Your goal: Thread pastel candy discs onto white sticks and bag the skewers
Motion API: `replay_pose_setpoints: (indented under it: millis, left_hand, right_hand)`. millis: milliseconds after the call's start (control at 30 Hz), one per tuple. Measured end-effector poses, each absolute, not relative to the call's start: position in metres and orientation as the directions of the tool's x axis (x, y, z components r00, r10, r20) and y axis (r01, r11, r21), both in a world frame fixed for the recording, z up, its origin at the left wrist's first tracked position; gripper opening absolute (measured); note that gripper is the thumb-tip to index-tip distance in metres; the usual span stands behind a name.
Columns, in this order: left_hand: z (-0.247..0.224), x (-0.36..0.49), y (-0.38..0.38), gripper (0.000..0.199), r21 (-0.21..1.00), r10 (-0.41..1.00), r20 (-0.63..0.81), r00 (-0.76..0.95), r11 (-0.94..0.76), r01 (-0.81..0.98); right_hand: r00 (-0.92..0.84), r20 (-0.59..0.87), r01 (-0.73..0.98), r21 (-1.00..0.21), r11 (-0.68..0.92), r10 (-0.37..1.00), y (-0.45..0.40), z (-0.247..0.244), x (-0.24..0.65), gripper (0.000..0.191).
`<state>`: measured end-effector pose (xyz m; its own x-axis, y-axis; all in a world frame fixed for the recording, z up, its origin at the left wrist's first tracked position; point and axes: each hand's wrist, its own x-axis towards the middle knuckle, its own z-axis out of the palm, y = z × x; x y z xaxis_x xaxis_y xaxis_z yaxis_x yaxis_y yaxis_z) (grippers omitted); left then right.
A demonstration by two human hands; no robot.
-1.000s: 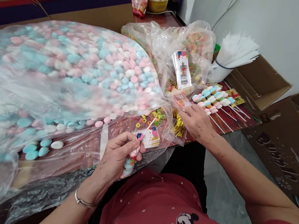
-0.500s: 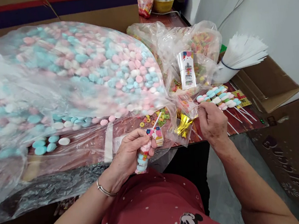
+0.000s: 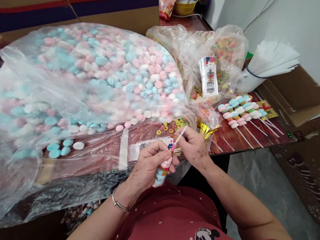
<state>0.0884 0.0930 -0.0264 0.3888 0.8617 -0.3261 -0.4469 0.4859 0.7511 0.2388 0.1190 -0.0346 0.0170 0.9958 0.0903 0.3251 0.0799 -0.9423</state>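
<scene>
A single camera on the person's head looks forward and steeply down, close over the bench. The left hand and right hand sit low in the middle of the view. Beyond the fingers lies a big bag of sweets; a white wall stands to their right.

Bright even light, soft shadows, wide-angle edge warping, slight blur

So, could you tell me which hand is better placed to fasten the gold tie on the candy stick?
Probably the right hand: it pinches at the stick's neck beside the gold ties, while the left hand grips the candy stick.
</scene>
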Motion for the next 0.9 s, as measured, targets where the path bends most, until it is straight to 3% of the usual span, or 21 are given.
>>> replay_pose_setpoints:
  millis: [67, 200, 533, 667, 733, 800, 900]
  left_hand:
    - [-0.029, 0.090, 0.090, 0.028, 0.759, 0.857, -0.314, 0.409, 0.485, -0.434]
    - [-0.032, 0.092, 0.089, 0.030, 0.775, 0.863, -0.325, 0.387, 0.477, -0.415]
    - [-0.034, 0.092, 0.091, 0.037, 0.795, 0.908, -0.356, 0.220, 0.418, -0.440]
    - [-0.036, 0.091, 0.089, 0.029, 0.826, 0.915, -0.367, 0.167, 0.403, -0.396]
    - [-0.038, 0.089, 0.090, 0.025, 0.845, 0.916, -0.375, 0.143, 0.401, -0.353]
    - [-0.039, 0.087, 0.093, 0.021, 0.854, 0.913, -0.381, 0.148, 0.408, -0.323]
    - [-0.036, 0.081, 0.104, 0.019, 0.814, 0.845, -0.452, 0.286, 0.522, -0.254]
  right_hand:
    - [0.046, 0.104, 0.371, -0.925, 0.080, 0.994, 0.122, -0.037, 0.240, 0.013]
    - [-0.073, 0.127, 0.383, -0.912, 0.145, 0.989, 0.118, -0.041, 0.238, 0.011]
    - [-0.294, 0.029, 0.201, -0.975, 0.091, 0.955, 0.106, -0.039, 0.240, 0.015]
    - [-0.323, 0.083, 0.324, -0.926, 0.193, 0.943, 0.104, -0.044, 0.241, 0.016]
    - [-0.354, 0.238, 0.490, -0.776, 0.396, 0.904, 0.104, -0.047, 0.242, 0.019]
    - [-0.453, 0.431, 0.603, -0.497, 0.624, 0.780, 0.105, -0.047, 0.245, 0.023]
    - [-0.674, 0.549, 0.533, -0.103, 0.840, 0.494, 0.112, -0.042, 0.252, 0.026]
